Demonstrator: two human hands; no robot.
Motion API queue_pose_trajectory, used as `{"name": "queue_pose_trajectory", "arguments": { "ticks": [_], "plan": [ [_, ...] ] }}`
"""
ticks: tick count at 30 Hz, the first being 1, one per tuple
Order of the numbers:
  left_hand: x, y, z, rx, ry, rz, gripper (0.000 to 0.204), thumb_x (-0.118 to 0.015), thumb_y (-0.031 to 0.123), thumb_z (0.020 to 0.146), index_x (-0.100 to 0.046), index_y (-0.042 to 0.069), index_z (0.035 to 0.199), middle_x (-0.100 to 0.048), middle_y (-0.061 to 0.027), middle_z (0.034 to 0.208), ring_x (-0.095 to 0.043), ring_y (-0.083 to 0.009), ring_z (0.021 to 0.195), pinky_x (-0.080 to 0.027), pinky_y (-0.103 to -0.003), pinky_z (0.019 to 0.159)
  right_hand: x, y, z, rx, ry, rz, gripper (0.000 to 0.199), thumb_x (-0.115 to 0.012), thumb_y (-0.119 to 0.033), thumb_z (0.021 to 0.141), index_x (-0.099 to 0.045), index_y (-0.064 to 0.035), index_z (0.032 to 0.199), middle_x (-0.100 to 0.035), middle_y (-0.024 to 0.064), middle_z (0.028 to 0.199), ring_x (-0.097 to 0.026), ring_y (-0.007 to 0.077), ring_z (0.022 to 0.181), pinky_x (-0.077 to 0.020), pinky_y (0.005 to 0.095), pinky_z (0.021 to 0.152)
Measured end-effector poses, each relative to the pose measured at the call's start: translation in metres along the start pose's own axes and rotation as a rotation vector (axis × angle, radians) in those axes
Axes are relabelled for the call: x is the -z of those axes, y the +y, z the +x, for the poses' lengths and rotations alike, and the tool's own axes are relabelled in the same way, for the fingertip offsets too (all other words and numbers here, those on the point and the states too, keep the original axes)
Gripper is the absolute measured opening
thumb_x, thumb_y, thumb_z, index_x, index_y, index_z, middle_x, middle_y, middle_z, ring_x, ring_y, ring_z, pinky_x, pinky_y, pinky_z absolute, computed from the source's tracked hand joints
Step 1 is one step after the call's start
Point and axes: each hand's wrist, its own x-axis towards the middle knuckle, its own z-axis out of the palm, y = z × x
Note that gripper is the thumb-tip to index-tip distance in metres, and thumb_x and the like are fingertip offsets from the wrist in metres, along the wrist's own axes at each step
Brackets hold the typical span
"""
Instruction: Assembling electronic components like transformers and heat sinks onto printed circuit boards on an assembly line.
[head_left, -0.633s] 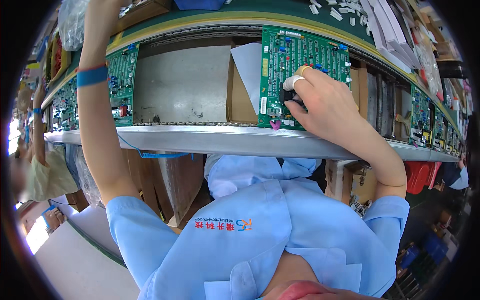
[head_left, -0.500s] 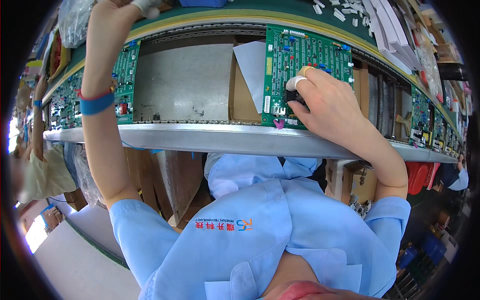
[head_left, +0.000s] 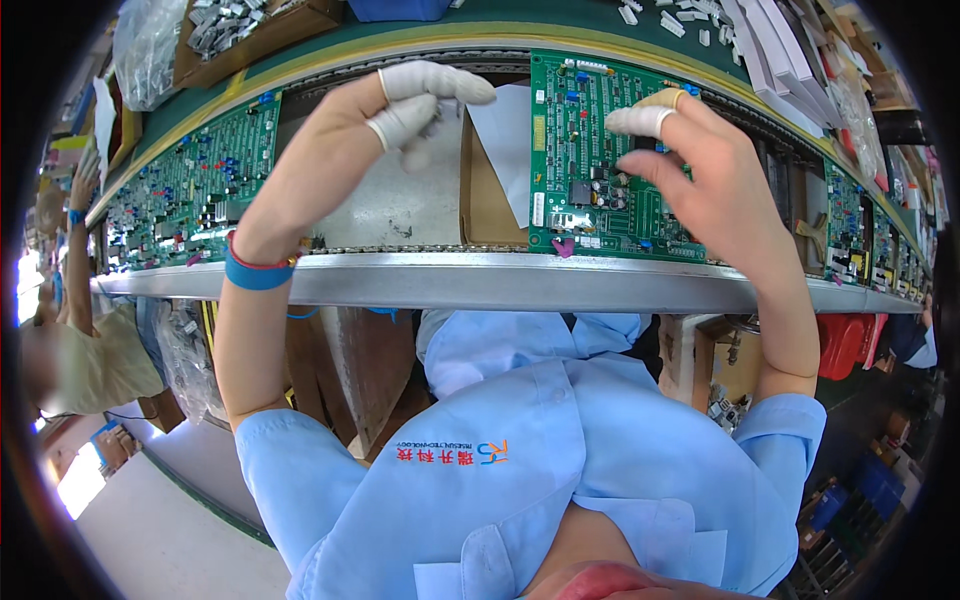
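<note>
Just right of centre in the upper half of the frame, a green circuit board [head_left: 585, 145], crowded with small parts and face up on a work line. Over its right side, the right hand [head_left: 710, 160], open, with thumb and forefinger spread apart; a white cover [head_left: 638, 121] on the forefinger, a yellow cover [head_left: 663, 98] on another finger. Cannot tell whether touching the board. At the board's lower left corner, a purple tag [head_left: 563, 247].

Left of the board, in the upper middle of the frame, the left hand [head_left: 345, 130], raised, with white-covered thumb and fingers bent close together. By the fingertips, a small greyish blur; cannot tell whether gripped. Around the wrist, a blue band [head_left: 258, 274].

Between left hand and board, a white sheet [head_left: 503, 135] over brown cardboard [head_left: 488, 215]. Across the middle of the frame, below both hands, a metal rail [head_left: 430, 280]. At the left, more green boards [head_left: 190, 190]. Toward the upper left, a cardboard box [head_left: 270, 43] of grey metal pieces [head_left: 225, 28]; along the top edge, a blue bin [head_left: 400, 8] and, farther right, scattered white pieces [head_left: 672, 24].
</note>
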Motion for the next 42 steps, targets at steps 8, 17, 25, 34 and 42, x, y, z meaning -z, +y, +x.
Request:
{"name": "queue_pose_trajectory", "arguments": {
  "ticks": [8,17,25,34,42],
  "plan": [
    [-0.025,-0.01,0.015,0.072,0.061,-0.315,0.036,-0.065,0.022,0.09,-0.059,0.002,0.118,-0.064,-0.0099,0.113,-0.06,-0.0179,0.104,-0.047,-0.03,0.093,0.004,0.038,-0.004,-0.16,0.034,0.23,0.022,-0.067,-0.013,0.083,-0.066,-0.0062,0.104,-0.06,0.0082,0.085,-0.056,0.0182,0.071,-0.0448,0.0296,0.063],
    [-0.065,0.001,0.031,0.201,0.199,-0.019,0.022,-0.069,0.011,0.085,-0.067,0.001,0.105,-0.069,-0.004,0.094,-0.063,-0.0121,0.086,-0.051,-0.029,0.08,0.014,0.062,-0.019,-0.209,0.097,0.468,0.022,-0.061,-0.001,0.086,-0.064,-0.0019,0.108,-0.062,0.0038,0.104,-0.058,0.0122,0.085,-0.0466,0.0242,0.073],
    [-0.091,0.005,0.032,-0.05,0.143,0.787,0.024,-0.077,0.013,0.074,-0.072,0.008,0.097,-0.065,-0.0041,0.075,-0.052,-0.0168,0.066,-0.04,-0.03,0.076,0.044,0.032,-0.016,-0.304,0.006,0.2,0.021,-0.071,-0.002,0.078,-0.067,0.0016,0.098,-0.064,0.0136,0.091,-0.06,0.0212,0.068,-0.0478,0.0289,0.059],
    [-0.099,0.002,0.032,-0.195,0.162,0.905,0.019,-0.077,0.012,0.071,-0.072,0.007,0.088,-0.067,-0.0033,0.075,-0.053,-0.0166,0.057,-0.039,-0.031,0.072,0.039,0.04,-0.02,0.001,0.117,0.074,0.023,-0.074,-0.002,0.073,-0.066,0.0032,0.094,-0.064,0.0162,0.091,-0.063,0.0272,0.075,-0.0506,0.0325,0.063],
    [-0.099,-0.002,0.031,-0.261,0.14,0.946,0.018,-0.077,0.014,0.071,-0.071,0.007,0.087,-0.067,-0.0029,0.076,-0.053,-0.0195,0.06,-0.039,-0.033,0.07,0.041,0.035,-0.018,-0.181,0.008,0.153,0.024,-0.073,-0.001,0.073,-0.065,0.0032,0.095,-0.064,0.0165,0.092,-0.064,0.0281,0.078,-0.0512,0.0325,0.065]
  ]
}}
